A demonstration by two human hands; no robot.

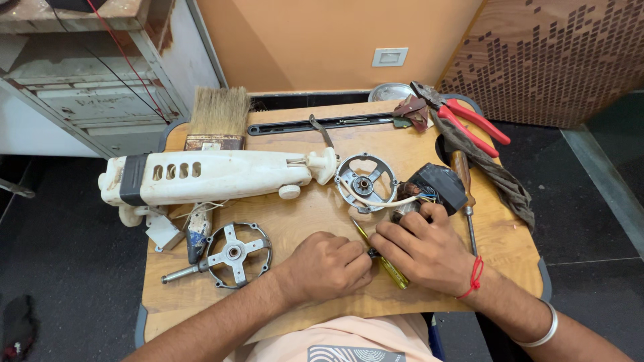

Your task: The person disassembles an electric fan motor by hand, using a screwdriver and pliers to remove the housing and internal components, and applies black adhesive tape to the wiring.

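Two hands meet low in the middle of the frame over a small wooden table (510, 255). The left hand (329, 265) is curled with its fingers together, their tips pinched on something too small to make out. The right hand (419, 248) has its fingers bent and closed around a yellow-green screwdriver (388, 267), which lies slanting under both hands, its metal tip poking out toward the upper left. Just above the right hand sits a black motor part (439, 184) with coloured wires, joined by a white cable to a round metal bracket (365, 182). A long white plastic housing (215, 175) lies across the left centre of the frame, with a wide paintbrush (218, 114) above it. Lower left of centre rests a second round bracket with a shaft (235, 253). Red-handled pliers (463, 117) lie at the upper right, beside a grey rag (496, 174) and a wooden-handled screwdriver (463, 175).
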